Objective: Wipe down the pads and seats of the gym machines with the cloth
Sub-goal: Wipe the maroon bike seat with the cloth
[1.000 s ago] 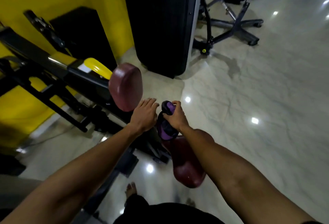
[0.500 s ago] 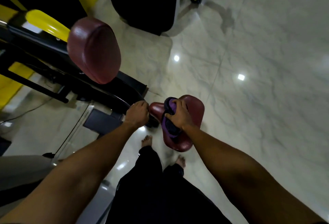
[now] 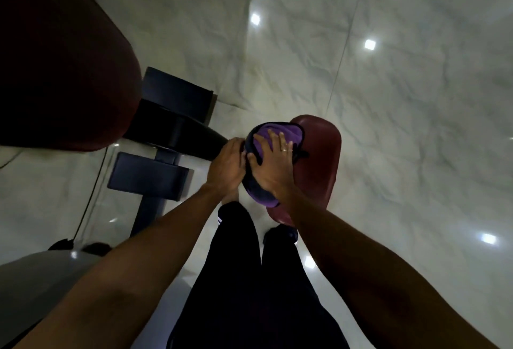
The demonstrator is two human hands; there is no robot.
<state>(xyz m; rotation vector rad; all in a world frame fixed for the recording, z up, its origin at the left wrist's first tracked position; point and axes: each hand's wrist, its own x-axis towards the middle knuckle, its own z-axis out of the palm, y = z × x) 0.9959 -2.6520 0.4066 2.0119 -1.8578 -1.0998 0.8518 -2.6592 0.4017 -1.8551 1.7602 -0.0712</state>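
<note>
A gym, going by the equipment: a maroon padded seat (image 3: 319, 160) at centre, joined to a black steel frame (image 3: 172, 126) at centre left; a larger maroon pad (image 3: 61, 71) fills the upper left; the floor (image 3: 402, 99) is glossy pale marble-look tile, mirroring square lights (image 3: 369, 44) at upper right.

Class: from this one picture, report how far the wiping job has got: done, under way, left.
Done: nothing shows as finished; no wiped surface can be told apart. Under way: the right hand presses the purple cloth flat on the maroon seat, with the left hand at its edge. Left: the seat's bare right side and the untouched large maroon pad.
</note>
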